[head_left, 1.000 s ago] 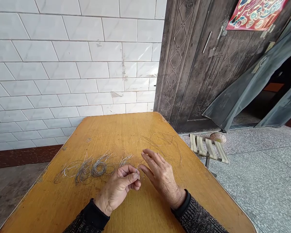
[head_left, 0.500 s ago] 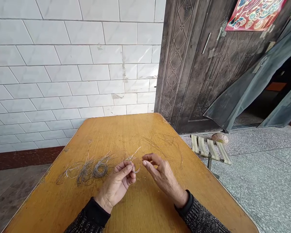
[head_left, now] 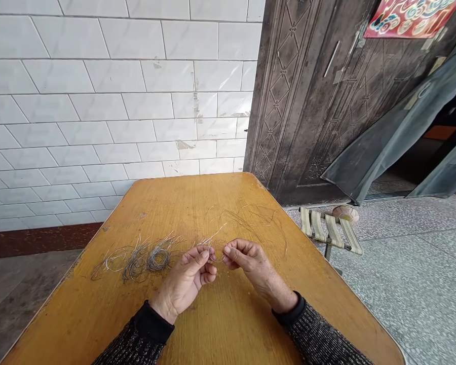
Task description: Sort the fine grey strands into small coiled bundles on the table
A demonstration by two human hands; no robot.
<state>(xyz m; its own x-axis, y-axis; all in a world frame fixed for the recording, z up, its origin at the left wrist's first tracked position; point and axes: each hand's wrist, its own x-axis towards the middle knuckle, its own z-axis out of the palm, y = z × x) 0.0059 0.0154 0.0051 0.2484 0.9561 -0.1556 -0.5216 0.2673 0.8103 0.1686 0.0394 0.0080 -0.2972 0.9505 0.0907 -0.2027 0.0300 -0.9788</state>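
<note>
Between thumb and forefinger, my left hand [head_left: 192,274] pinches a thin silvery wire [head_left: 218,260] that bends in a small loop. My right hand [head_left: 253,264] is closed in a pinch on the other side of this loop. Both hands are above the wooden table [head_left: 213,324], a short gap apart. Left of my left hand lies a coiled bundle of grey wire [head_left: 158,258], with more tangled wire [head_left: 116,261] beside it. Loose wire ends stick up just behind my left fingertips. Farther off to the right, thin brownish wires [head_left: 251,215] are spread on the tabletop.
A white tiled wall [head_left: 110,111] stands behind the table. At the right are a dark carved door [head_left: 300,101] and a grey curtain [head_left: 395,132]. A folding stool with striped straps [head_left: 330,228] stands by the table's right edge, a round object [head_left: 345,213] behind it.
My right hand's fingers have closed from apart into a pinch at the wire loop. My left hand keeps its hold. The camera view has shifted slightly.
</note>
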